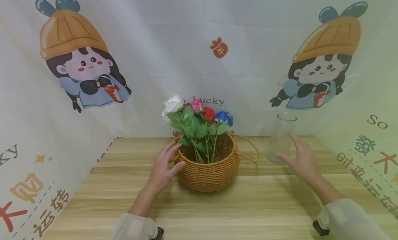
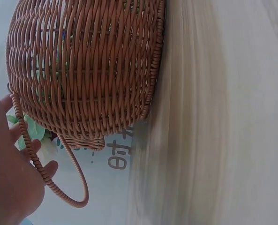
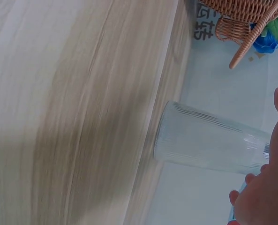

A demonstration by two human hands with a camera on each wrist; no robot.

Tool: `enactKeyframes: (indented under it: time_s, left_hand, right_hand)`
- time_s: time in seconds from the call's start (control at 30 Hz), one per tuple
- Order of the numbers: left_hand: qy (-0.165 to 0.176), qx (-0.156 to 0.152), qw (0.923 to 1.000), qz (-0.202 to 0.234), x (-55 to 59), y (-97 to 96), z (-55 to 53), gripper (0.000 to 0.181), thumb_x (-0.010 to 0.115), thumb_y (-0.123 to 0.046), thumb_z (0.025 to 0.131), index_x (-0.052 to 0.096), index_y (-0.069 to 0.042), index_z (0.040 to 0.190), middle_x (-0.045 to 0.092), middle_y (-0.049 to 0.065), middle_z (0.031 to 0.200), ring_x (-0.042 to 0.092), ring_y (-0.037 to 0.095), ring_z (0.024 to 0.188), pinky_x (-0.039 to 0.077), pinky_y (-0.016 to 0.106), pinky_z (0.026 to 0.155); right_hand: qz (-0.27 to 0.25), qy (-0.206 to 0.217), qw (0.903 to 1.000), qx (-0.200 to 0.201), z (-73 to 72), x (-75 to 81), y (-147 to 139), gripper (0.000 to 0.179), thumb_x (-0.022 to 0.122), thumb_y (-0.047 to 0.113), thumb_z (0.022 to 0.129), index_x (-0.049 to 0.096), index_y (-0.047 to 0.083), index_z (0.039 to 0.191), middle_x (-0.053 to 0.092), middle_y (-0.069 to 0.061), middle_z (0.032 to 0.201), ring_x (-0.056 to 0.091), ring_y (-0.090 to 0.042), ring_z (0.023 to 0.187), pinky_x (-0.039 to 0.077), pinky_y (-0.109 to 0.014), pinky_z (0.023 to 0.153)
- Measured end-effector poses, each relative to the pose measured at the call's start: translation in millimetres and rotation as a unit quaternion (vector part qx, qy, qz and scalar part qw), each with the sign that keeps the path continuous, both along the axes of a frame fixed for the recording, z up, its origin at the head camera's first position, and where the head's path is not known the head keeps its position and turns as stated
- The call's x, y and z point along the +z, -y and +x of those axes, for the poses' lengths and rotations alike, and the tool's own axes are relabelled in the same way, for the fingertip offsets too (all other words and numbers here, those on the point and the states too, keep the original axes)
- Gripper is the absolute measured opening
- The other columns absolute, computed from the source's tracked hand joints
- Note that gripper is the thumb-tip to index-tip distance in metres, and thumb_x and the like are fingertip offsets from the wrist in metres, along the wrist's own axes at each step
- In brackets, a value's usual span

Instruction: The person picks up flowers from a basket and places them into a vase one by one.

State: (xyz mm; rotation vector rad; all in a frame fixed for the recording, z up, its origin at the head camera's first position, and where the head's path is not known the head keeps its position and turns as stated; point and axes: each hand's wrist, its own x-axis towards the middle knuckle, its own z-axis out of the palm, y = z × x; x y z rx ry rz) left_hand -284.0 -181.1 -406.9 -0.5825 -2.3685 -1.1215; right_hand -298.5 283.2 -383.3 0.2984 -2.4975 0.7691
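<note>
A round brown wicker basket [image 1: 207,176] stands mid-table with several artificial roses inside: a white rose [image 1: 172,104], a pink rose [image 1: 196,105], a red rose [image 1: 209,114] and a blue rose [image 1: 225,118] on green leafy stems. My left hand [image 1: 163,167] is at the basket's left side, fingers spread near the rim and beside the handle loop [image 2: 33,152]. A clear ribbed glass vase [image 3: 209,138] stands upright on the right. My right hand [image 1: 303,160] is next to it, thumb and fingers spread apart around its near right side, holding nothing.
The wood-grain table [image 1: 217,216] runs back to a white printed cloth [image 1: 149,60] that hangs behind and on both sides. A second handle loop [image 1: 250,148] sticks out from the basket's right side towards the vase.
</note>
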Motion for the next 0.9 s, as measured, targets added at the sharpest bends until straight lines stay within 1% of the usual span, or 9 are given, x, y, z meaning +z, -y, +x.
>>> enactKeyframes:
  time_s: [0.13, 0.3, 0.4, 0.5, 0.57, 0.67, 0.77, 0.9]
  left_hand:
    - [-0.008, 0.012, 0.9999, 0.007, -1.4, -1.7, -0.1, 0.058, 0.067, -0.039, 0.098, 0.058, -0.010, 0.147, 0.042, 0.022, 0.162, 0.034, 0.050, 0.150, 0.024, 0.076, 0.117]
    - [0.000, 0.027, 0.9992, 0.030, -1.6, -6.2, -0.6, 0.050, 0.069, -0.031, 0.097, 0.063, -0.010, 0.142, 0.048, 0.020, 0.158, 0.039, 0.047, 0.148, 0.029, 0.072, 0.117]
    - [0.005, 0.032, 0.9982, 0.051, -2.5, -9.5, -0.8, 0.047, 0.072, -0.027, 0.097, 0.064, -0.010, 0.140, 0.052, 0.019, 0.156, 0.044, 0.045, 0.146, 0.037, 0.068, 0.114]
    - [0.006, 0.036, 0.9967, 0.073, -4.5, -12.3, -0.8, 0.047, 0.076, -0.024, 0.095, 0.066, -0.009, 0.138, 0.053, 0.017, 0.154, 0.046, 0.044, 0.144, 0.046, 0.064, 0.109]
    - [0.005, 0.039, 0.9954, 0.088, -6.1, -13.7, -0.9, 0.046, 0.077, -0.022, 0.094, 0.067, -0.009, 0.137, 0.054, 0.016, 0.154, 0.047, 0.043, 0.144, 0.050, 0.062, 0.106]
    - [-0.001, 0.044, 0.9934, 0.106, -8.1, -15.4, -1.9, 0.044, 0.079, -0.020, 0.092, 0.069, -0.009, 0.133, 0.055, 0.016, 0.152, 0.048, 0.043, 0.143, 0.052, 0.060, 0.104]
    - [-0.003, 0.048, 0.9924, 0.113, -8.9, -16.1, -3.2, 0.042, 0.081, -0.020, 0.091, 0.070, -0.009, 0.130, 0.057, 0.016, 0.150, 0.049, 0.042, 0.142, 0.051, 0.060, 0.105]
    - [0.004, 0.045, 0.9915, 0.122, -8.1, -14.0, -3.2, 0.040, 0.083, -0.018, 0.089, 0.071, -0.008, 0.126, 0.058, 0.017, 0.147, 0.050, 0.041, 0.141, 0.050, 0.060, 0.106]
  right_hand:
    - [-0.004, 0.011, 0.9999, -0.010, -3.1, 0.0, 3.6, 0.089, 0.080, 0.029, 0.092, 0.031, -0.006, 0.158, 0.036, -0.038, 0.158, 0.034, -0.062, 0.141, 0.027, -0.076, 0.113]
    - [-0.026, 0.024, 0.9990, -0.026, -6.4, -2.0, 6.6, 0.088, 0.078, 0.028, 0.093, 0.030, -0.006, 0.159, 0.035, -0.038, 0.158, 0.033, -0.062, 0.142, 0.026, -0.076, 0.113]
    - [-0.045, 0.030, 0.9980, -0.034, -7.6, -4.5, 7.7, 0.088, 0.078, 0.027, 0.094, 0.029, -0.005, 0.159, 0.035, -0.039, 0.158, 0.033, -0.061, 0.143, 0.026, -0.076, 0.114]
    - [-0.062, 0.030, 0.9968, -0.039, -9.3, -7.6, 8.8, 0.088, 0.079, 0.026, 0.093, 0.029, -0.004, 0.160, 0.035, -0.039, 0.158, 0.033, -0.062, 0.143, 0.027, -0.075, 0.115]
    - [-0.068, 0.031, 0.9963, -0.043, -10.9, -9.6, 9.5, 0.088, 0.079, 0.026, 0.094, 0.029, -0.004, 0.160, 0.035, -0.038, 0.158, 0.033, -0.062, 0.143, 0.027, -0.074, 0.115]
    - [-0.074, 0.039, 0.9952, -0.051, -13.1, -11.1, 10.1, 0.089, 0.078, 0.027, 0.094, 0.026, -0.004, 0.161, 0.033, -0.039, 0.159, 0.032, -0.062, 0.143, 0.026, -0.074, 0.116]
    - [-0.081, 0.048, 0.9939, -0.057, -15.3, -11.3, 10.8, 0.092, 0.078, 0.027, 0.094, 0.024, -0.004, 0.162, 0.031, -0.039, 0.160, 0.030, -0.061, 0.145, 0.025, -0.073, 0.118]
    - [-0.105, 0.063, 0.9912, -0.049, -17.6, -10.0, 13.3, 0.097, 0.078, 0.026, 0.095, 0.017, -0.003, 0.164, 0.025, -0.039, 0.163, 0.025, -0.060, 0.148, 0.023, -0.073, 0.119]
